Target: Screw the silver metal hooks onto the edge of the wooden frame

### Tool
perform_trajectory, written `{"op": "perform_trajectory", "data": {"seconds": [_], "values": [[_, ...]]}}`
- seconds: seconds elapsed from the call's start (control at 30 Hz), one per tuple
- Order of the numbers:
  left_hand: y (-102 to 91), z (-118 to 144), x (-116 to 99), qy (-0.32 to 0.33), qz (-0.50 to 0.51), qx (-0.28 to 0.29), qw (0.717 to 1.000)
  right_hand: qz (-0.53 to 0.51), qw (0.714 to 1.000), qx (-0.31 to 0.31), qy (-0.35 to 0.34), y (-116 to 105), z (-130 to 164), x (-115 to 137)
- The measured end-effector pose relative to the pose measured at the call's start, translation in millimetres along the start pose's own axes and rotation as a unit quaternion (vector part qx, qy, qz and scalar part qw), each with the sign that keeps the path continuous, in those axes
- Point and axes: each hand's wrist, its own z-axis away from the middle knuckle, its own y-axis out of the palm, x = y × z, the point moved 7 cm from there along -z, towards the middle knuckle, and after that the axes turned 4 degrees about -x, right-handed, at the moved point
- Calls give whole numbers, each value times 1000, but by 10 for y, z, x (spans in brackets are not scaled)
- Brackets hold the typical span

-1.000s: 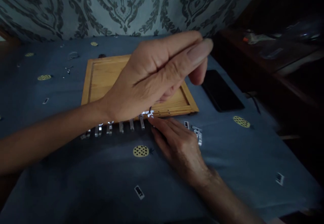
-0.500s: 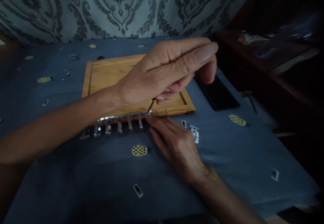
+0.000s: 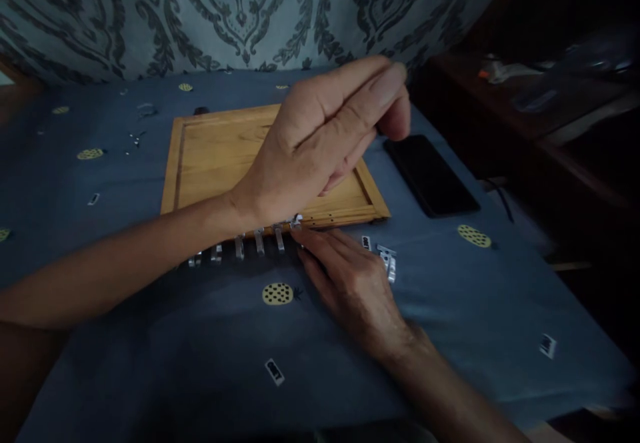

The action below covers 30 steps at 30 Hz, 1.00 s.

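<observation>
My left hand (image 3: 320,143) hovers over the near right corner of a wooden board (image 3: 215,156), fingers curled together and pointing right. The thin tool it pinched a moment ago is hidden under the palm. Along the board's front edge lies a metal rail with several hooks (image 3: 260,239). My right hand (image 3: 355,283) rests flat on the blue cloth, its fingertips pressing the rail's right end.
A black phone (image 3: 433,176) lies right of the board. Small loose metal pieces (image 3: 389,263) sit beside my right hand, with more (image 3: 135,139) at the far left. Small labels (image 3: 275,371) dot the cloth. A dark side table (image 3: 550,116) stands to the right.
My left hand dropped lower and closed over the thin tool tip that showed at the rail's end half a second ago. The right hand stayed at the rail.
</observation>
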Motion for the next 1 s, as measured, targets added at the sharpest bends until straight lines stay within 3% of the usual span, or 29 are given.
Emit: {"op": "perform_trajectory", "data": {"seconds": [0.37, 0.63, 0.8, 1.0], "values": [[-102, 41, -14, 97, -94, -142, 980, 4, 1000, -3, -6, 7, 7, -12], [-123, 69, -15, 127, -87, -160, 975, 18, 1000, -2, -9, 13, -3, -5], [-82, 125, -83, 69, -147, -146, 976, 18, 1000, 0, -6, 14, 3, -9], [-257, 52, -233, 60, -129, -161, 977, 11, 1000, 6, -5, 18, 9, -8]]}}
